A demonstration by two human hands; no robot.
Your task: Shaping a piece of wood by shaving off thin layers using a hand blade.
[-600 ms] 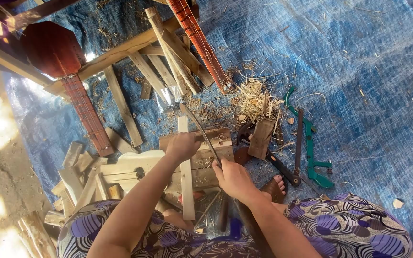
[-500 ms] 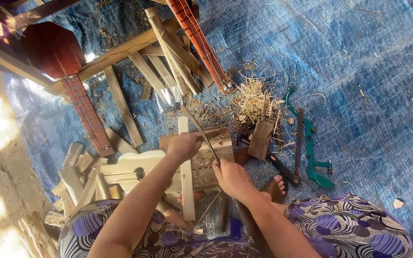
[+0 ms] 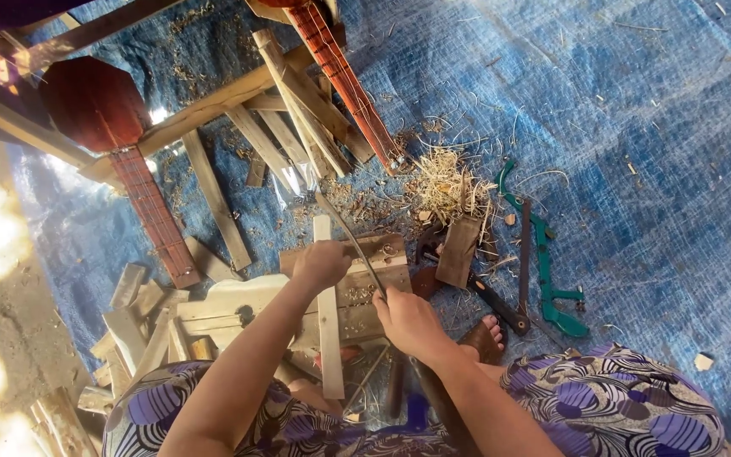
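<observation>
Little has shifted since the earlier frames: both hands sit where they were, the blade perhaps a touch lower along the slat.

Left hand [image 3: 321, 264] is clenched over the upper part of a pale slat [image 3: 328, 338], pinning it flat on the wooden block [image 3: 382, 272]; judged, this keeps the piece from sliding under the cut. Right hand [image 3: 408, 322] is wrapped tight round the near end of a long thin blade [image 3: 350, 237], which slants up and away across the block, its tip past the left hand. Hands are apart, one on either side of the slat, each closed on its own thing.

Slat lies lengthwise toward the person, far end on the block, near end over the lap. Block rests on a blue tarp [image 3: 636, 127].

Around:
- shavings [image 3: 446, 182] heaped just beyond the block, likely where cut curls fall;
- green clamp [image 3: 543, 254] and a dark-handled tool [image 3: 497, 303] right of the block, within reach of the right hand;
- a bare foot [image 3: 486, 334] near the block's right corner;
- offcuts [image 3: 141, 317] piled to the left;
- loose sticks [image 3: 289, 110] and two red fretted necks [image 3: 344, 80] farther off.
</observation>
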